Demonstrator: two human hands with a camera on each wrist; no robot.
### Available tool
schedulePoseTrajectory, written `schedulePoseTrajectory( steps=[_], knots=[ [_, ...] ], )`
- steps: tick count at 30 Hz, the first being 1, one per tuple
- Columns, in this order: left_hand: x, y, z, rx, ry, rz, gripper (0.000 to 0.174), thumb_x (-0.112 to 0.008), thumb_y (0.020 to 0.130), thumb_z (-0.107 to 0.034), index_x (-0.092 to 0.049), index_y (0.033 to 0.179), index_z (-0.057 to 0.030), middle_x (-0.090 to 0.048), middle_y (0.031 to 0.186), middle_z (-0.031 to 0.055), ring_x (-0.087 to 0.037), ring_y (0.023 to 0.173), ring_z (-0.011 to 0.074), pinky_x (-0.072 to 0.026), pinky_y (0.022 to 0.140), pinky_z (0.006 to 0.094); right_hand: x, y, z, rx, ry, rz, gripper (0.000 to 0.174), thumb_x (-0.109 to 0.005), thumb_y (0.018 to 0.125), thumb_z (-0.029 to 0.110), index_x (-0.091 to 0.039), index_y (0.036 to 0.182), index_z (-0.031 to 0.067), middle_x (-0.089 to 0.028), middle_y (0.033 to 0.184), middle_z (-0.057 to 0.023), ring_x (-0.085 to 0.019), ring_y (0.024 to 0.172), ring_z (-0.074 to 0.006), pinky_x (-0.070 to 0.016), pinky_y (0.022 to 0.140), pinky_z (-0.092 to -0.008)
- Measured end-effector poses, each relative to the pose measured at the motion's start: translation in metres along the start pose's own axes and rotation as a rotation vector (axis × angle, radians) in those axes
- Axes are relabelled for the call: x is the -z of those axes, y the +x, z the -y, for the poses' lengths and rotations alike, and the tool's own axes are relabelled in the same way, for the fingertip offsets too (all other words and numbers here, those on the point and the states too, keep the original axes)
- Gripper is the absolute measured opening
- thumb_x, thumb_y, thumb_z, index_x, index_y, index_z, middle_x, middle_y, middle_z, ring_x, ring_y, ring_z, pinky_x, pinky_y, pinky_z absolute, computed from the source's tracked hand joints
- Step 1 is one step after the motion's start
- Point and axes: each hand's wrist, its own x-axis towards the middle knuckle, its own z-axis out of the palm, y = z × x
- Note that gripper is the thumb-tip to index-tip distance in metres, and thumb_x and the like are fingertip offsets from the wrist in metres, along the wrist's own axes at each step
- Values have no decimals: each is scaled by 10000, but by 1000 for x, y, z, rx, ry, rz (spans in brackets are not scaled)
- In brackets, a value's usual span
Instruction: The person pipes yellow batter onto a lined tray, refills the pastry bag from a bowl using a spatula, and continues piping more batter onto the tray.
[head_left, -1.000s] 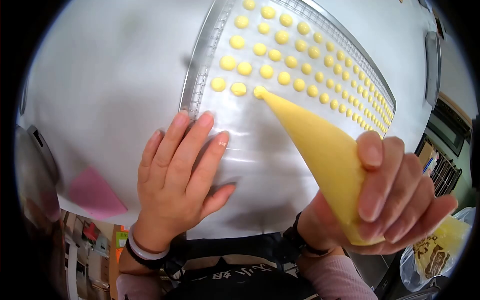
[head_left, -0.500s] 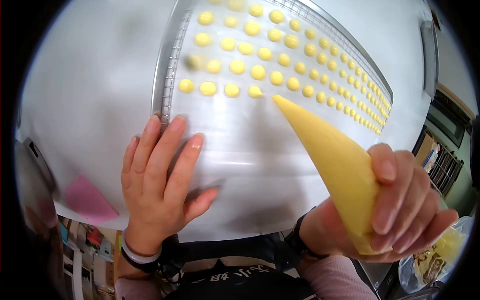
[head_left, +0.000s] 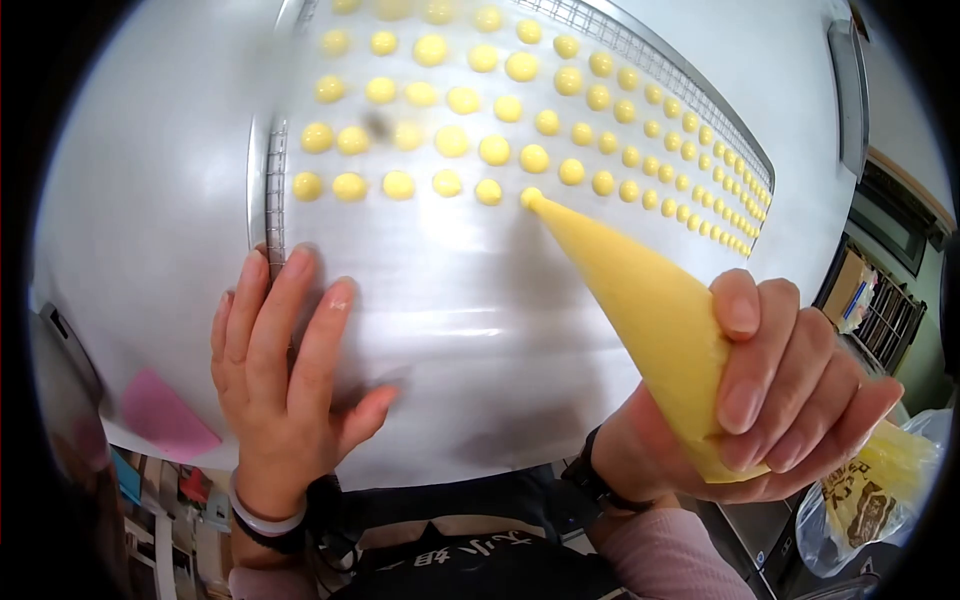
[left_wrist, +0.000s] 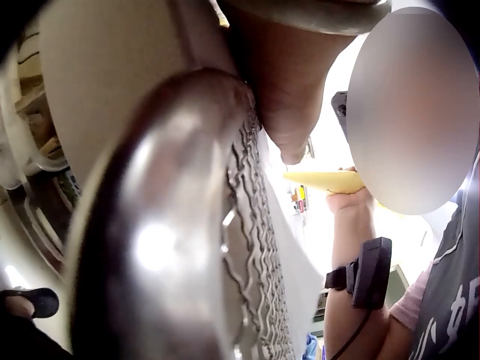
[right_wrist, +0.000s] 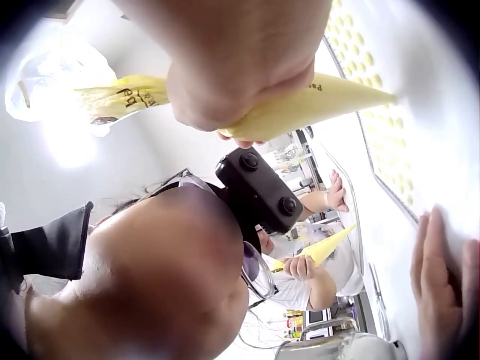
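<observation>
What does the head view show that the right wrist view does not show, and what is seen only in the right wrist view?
Only the head view: the flat pink piece and the apron lettering.
Only the right wrist view: the head-worn camera and another person's hand holding a second piping bag.
Both: the right hand gripping its yellow piping bag, the left hand, and rows of yellow dollops.
</observation>
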Motion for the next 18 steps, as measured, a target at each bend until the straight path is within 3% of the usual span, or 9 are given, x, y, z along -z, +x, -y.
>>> schedulePoseTrajectory(
  steps=[5, 7, 10, 12, 18],
  knots=[
    [-2, 0, -1, -1, 5, 14, 556, -491, 824, -446, -495, 1171, -11, -439, 1241, 211, -361, 1190, 399, -304, 959, 469, 10, -2, 9, 34, 54, 31, 503, -330, 930, 297, -395, 445, 179, -446, 438, 24, -487, 490, -90, -411, 771, -292],
    [-4, 0, -2, 38, 6, -36, 521, -480, 829, -478, -527, 1157, -76, -476, 1228, 152, -415, 1167, 345, -296, 953, 443, 13, -3, 12, 12, 27, -2, 502, -334, 928, 294, -392, 443, 179, -446, 437, 25, -483, 478, -92, -412, 764, -293],
    [0, -1, -1, 3, 4, 23, 561, -493, 826, -440, -484, 1179, -4, -430, 1244, 221, -347, 1197, 410, -296, 966, 478, 14, -1, 7, 24, -22, 11, 503, -339, 925, 305, -382, 440, 179, -439, 437, 29, -480, 484, -94, -407, 762, -294],
    [-1, -1, -1, 0, -6, 15, 564, -490, 829, -442, -480, 1180, -2, -426, 1247, 221, -345, 1197, 412, -295, 966, 482, 14, -1, 5, 4, -4, -75, 510, -337, 925, 315, -370, 435, 181, -431, 438, 33, -478, 501, -92, -395, 770, -291],
    [-4, -1, -2, 10, -8, -15, 571, -490, 826, -470, -494, 1171, -16, -439, 1237, 206, -364, 1186, 401, -302, 954, 480, 27, -6, 18, 13, 23, -29, 525, -318, 930, 336, -360, 429, 186, -431, 446, 26, -472, 507, -80, -383, 760, -275]
  ],
)
